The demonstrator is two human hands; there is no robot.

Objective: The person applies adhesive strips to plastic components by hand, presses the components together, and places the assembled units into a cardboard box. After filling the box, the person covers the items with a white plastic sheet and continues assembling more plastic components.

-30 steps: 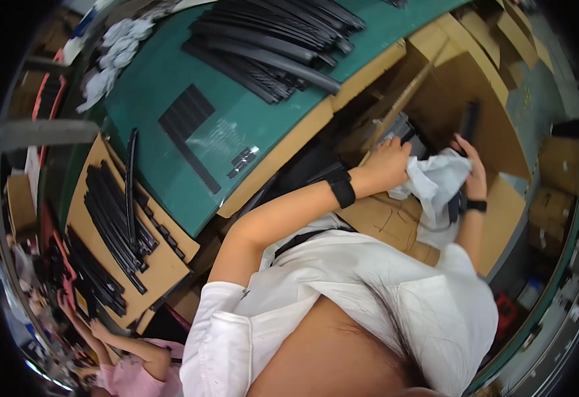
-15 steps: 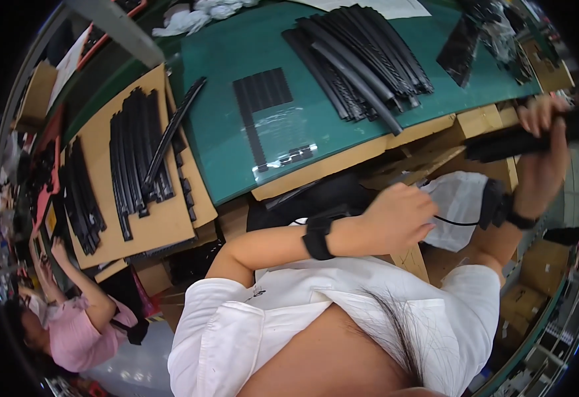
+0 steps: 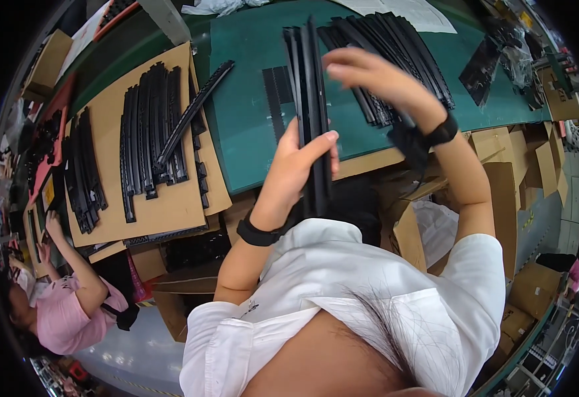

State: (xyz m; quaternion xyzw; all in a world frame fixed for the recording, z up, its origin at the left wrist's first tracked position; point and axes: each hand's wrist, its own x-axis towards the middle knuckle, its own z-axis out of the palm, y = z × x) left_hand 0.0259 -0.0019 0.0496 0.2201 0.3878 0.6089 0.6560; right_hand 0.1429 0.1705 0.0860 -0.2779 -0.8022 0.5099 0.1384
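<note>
My left hand [image 3: 294,159] is wrapped round a bundle of long black plastic strips [image 3: 310,99], its thumb across the front. The bundle stands nearly upright in the view, in front of my body and over the table's near edge. Just right of its upper part is my right hand [image 3: 379,76], slightly blurred, with fingers stretched toward the strips and nothing seen in them. Behind that hand, a pile of similar black strips [image 3: 395,49] lies on the green table mat [image 3: 240,132]. A flat dark patterned piece [image 3: 276,89] is partly hidden by the bundle.
To the left, a cardboard sheet [image 3: 107,192] bears rows of black strips [image 3: 150,132], one lying slantwise. Dark film and clear plastic [image 3: 481,69] lie at the right. Open cardboard boxes [image 3: 501,185] stand below the table. Another person [image 3: 81,308] works at far left.
The strips have come from the far right to the middle and are now in my left hand; my right hand has let go of them. The view has shifted slightly.
</note>
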